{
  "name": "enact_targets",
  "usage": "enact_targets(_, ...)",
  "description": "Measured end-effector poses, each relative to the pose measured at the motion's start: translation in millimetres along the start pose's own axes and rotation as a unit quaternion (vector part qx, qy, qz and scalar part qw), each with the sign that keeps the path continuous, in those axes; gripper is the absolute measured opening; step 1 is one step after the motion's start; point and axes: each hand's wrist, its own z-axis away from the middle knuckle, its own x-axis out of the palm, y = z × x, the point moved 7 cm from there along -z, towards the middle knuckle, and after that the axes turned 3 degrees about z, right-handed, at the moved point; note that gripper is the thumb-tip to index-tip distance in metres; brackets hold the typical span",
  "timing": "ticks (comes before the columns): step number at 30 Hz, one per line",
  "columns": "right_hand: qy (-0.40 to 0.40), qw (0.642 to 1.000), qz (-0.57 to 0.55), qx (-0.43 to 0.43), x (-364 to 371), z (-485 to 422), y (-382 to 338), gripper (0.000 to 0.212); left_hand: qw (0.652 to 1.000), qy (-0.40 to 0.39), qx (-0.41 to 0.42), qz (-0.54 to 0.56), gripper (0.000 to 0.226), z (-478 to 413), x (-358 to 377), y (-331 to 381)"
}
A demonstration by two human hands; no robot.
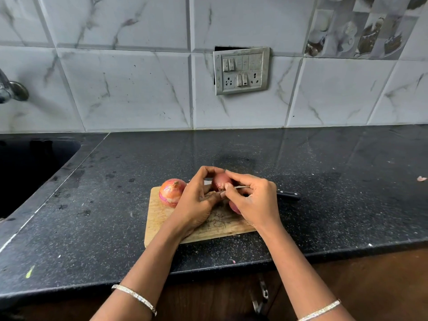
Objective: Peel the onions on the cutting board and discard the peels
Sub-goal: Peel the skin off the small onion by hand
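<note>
A small red onion (220, 181) is held above the wooden cutting board (159, 216). My left hand (196, 200) grips it from the left, fingers curled over its top. My right hand (251, 200) pinches at the onion's root end with thumb and forefinger. A larger onion (171, 192) with loose orange-pink skin sits on the board's far left corner. Another reddish onion (234, 207) lies on the board, mostly hidden under my right hand.
A black-handled knife (288, 194) lies behind my right hand at the board's far right. A dark sink (27, 167) is at the left, with a tap (9, 90) above. A peel scrap (421, 178) lies far right on the black counter.
</note>
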Motion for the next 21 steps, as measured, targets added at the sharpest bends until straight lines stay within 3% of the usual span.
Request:
enact_targets(10, 0.011, 0.999, 0.048, -0.012, -3.4, -0.4, 1.5, 0.034, 1.0, 0.004, -0.011, 0.012, 0.043, 0.4, 2.3, 1.9)
enact_targets(15, -0.004, 1.0, -0.018, 0.008, -0.9, 1.9, 1.0, 0.029, 1.0, 0.02, -0.01, -0.012, 0.042, 0.3, -1.4, 1.2)
enact_targets(21, 0.004, 1.0, -0.014, 0.008, -0.8, 0.9, 4.2, 0.029, 0.999, 0.03, -0.018, -0.019, 0.044, 2.4, -2.1, 0.3)
